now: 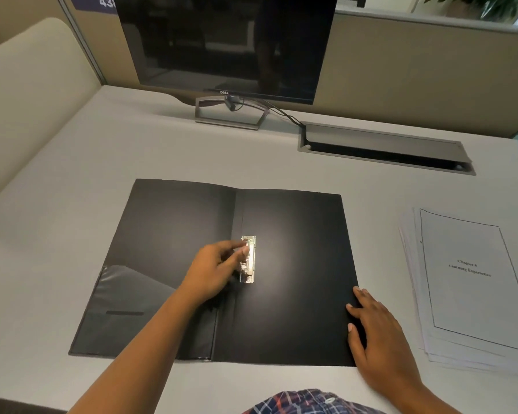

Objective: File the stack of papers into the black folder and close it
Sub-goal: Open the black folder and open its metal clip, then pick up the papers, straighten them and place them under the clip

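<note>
The black folder lies open and flat on the desk in front of me. A metal clip sits along its spine, on the right half. My left hand rests on the folder with thumb and fingers closed on the clip's lever. My right hand lies flat, fingers apart, on the folder's right edge near the lower corner. The stack of papers lies on the desk to the right of the folder, slightly fanned, with a printed title page on top. No paper is in the folder.
A dark monitor on a stand is behind the folder. A cable tray slot is set into the desk at the back right. Beige partitions border the desk. The folder's left half has a clear pocket.
</note>
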`<state>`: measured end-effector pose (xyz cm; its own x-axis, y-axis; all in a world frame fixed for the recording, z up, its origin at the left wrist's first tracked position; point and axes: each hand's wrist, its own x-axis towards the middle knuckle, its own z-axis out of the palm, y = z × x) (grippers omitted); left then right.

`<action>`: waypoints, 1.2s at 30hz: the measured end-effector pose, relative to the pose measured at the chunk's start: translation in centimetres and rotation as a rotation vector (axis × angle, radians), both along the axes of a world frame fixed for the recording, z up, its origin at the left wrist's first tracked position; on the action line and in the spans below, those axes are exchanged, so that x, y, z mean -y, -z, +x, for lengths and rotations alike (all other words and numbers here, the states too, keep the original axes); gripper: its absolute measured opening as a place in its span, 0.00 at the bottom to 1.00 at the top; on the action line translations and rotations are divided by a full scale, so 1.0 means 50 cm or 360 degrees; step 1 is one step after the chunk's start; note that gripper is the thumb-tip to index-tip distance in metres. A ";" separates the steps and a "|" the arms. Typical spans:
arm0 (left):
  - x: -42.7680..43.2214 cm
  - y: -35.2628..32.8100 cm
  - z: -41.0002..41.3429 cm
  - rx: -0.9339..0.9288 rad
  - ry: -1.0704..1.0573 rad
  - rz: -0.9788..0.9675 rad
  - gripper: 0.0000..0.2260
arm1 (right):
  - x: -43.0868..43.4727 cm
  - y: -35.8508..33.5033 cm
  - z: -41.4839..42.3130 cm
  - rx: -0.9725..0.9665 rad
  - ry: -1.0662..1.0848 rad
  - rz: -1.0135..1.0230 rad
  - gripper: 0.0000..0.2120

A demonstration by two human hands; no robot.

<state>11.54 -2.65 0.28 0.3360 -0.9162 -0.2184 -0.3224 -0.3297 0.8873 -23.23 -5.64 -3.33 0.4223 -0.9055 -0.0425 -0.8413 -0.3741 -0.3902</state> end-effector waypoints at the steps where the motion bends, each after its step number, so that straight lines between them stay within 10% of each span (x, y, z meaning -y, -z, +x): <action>1: 0.008 -0.007 -0.007 -0.0168 -0.0089 -0.0060 0.09 | -0.001 0.000 -0.001 0.0008 -0.0001 0.0002 0.20; 14: 0.057 -0.066 -0.145 -0.0416 -0.0632 -0.0130 0.08 | 0.012 -0.009 -0.011 0.0232 -0.0079 0.0230 0.16; 22: 0.098 -0.075 -0.414 -0.0378 -0.0332 0.0077 0.13 | 0.159 -0.125 -0.170 0.0580 0.0204 0.0144 0.15; 28: 0.182 -0.076 -0.589 -0.0299 -0.0096 0.0324 0.25 | 0.270 -0.128 -0.385 0.0308 0.0745 0.0218 0.29; 36: 0.270 -0.067 -0.713 -0.0438 -0.0151 0.0534 0.35 | 0.269 -0.076 -0.465 -0.0270 0.0639 0.0241 0.42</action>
